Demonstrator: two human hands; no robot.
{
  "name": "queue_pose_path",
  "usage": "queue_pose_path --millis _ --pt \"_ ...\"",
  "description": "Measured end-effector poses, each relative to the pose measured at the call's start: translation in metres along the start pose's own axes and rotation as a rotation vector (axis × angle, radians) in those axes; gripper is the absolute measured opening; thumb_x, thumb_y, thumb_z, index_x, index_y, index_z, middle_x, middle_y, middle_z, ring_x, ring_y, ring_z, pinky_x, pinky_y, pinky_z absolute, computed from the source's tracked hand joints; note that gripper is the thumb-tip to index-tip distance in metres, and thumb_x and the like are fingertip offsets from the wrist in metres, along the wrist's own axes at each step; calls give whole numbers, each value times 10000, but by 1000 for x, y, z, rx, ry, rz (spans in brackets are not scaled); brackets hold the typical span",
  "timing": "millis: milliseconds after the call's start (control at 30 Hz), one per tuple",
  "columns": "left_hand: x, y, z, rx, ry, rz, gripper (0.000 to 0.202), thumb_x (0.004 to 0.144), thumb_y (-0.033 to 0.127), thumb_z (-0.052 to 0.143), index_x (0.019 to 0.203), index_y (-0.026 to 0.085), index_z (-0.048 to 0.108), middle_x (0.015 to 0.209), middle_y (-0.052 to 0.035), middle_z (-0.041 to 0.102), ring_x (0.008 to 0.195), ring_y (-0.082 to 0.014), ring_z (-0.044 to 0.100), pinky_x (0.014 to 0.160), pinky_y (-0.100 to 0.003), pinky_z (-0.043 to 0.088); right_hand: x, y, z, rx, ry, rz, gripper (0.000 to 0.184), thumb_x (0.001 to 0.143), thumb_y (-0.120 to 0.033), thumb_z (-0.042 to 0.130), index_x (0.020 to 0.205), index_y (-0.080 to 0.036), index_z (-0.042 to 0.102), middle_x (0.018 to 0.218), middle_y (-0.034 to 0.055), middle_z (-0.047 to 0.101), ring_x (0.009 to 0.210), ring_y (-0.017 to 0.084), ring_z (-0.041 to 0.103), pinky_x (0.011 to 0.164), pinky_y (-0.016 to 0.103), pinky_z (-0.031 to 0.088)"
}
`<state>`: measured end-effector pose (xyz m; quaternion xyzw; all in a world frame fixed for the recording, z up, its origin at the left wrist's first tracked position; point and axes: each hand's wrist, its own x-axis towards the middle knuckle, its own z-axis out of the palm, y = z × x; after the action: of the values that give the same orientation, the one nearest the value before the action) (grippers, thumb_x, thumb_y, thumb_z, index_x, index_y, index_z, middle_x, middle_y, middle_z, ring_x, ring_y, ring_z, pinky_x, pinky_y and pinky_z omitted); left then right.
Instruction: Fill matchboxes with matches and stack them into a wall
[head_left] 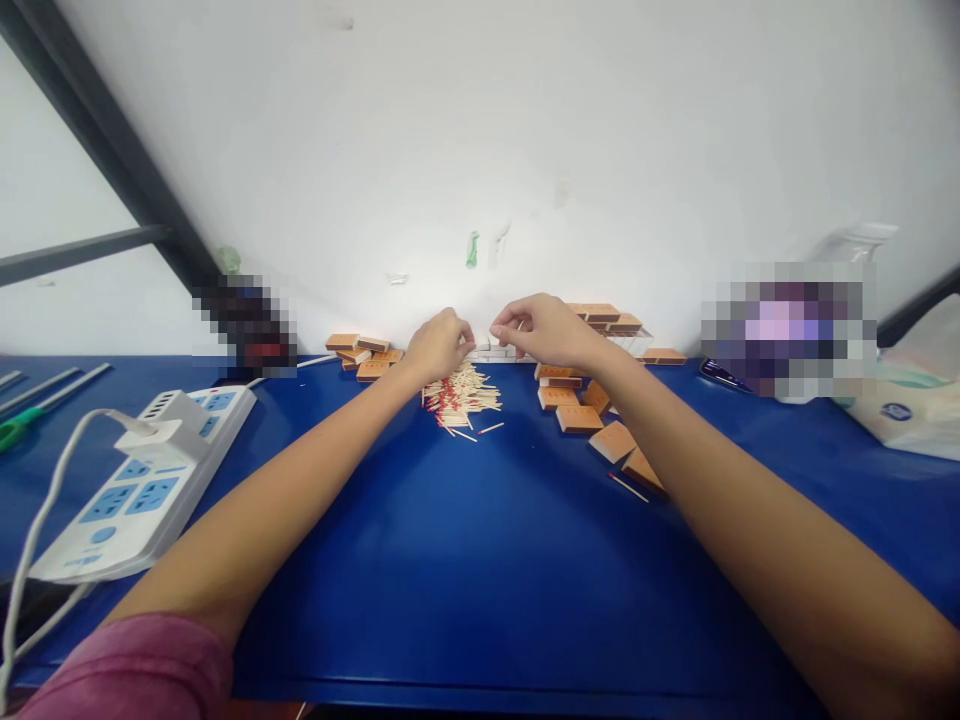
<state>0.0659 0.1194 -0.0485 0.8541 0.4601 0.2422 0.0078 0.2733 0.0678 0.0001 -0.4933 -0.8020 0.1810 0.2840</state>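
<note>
Against the wall at the back of the blue table, a low stack of small white blocks (495,354) stands between my two hands. My left hand (441,345) has its fingers curled together at the stack's left end. Over its right part, my right hand (541,325) bends down with thumb and fingers closed near the top blocks. Whatever either hand pinches is too small to make out. Just in front of the stack lies a heap of red-tipped matches (461,395). Orange matchboxes (373,371) are piled beside my left hand, and more matchboxes (579,418) lie by my right forearm.
A white power strip (161,500) with a plugged-in charger (165,443) and cable lies left of my left forearm. Green-handled scissors-like tools (22,425) rest at the far left. A phone (727,376) and a white plastic packet (900,400) are at the right.
</note>
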Motion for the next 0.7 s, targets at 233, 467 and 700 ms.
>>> queue_pose_path --millis 233,467,700 --pt "-23 -3 -41 -136 4 45 156 881 312 665 890 195 768 826 -53 674 733 -171 584 728 -325 456 -8 -3 9 -66 -596 -26 177 705 -347 845 834 -237 795 745 23 726 631 159 615 552 300 429" --pt "-98 5 -56 -231 -177 112 92 786 266 661 793 225 744 569 26 554 537 -123 492 566 -280 385 -12 -20 36 -100 -744 -38 104 729 -303 829 704 -219 774 675 12 699 579 132 547 535 289 366" --pt "-128 4 -42 -166 -204 152 84 827 286 678 844 220 727 577 40 540 527 -129 481 566 -283 349 -10 -24 48 -5 -595 -122 63 789 -250 727 786 -197 762 711 8 712 620 126 580 563 268 396"
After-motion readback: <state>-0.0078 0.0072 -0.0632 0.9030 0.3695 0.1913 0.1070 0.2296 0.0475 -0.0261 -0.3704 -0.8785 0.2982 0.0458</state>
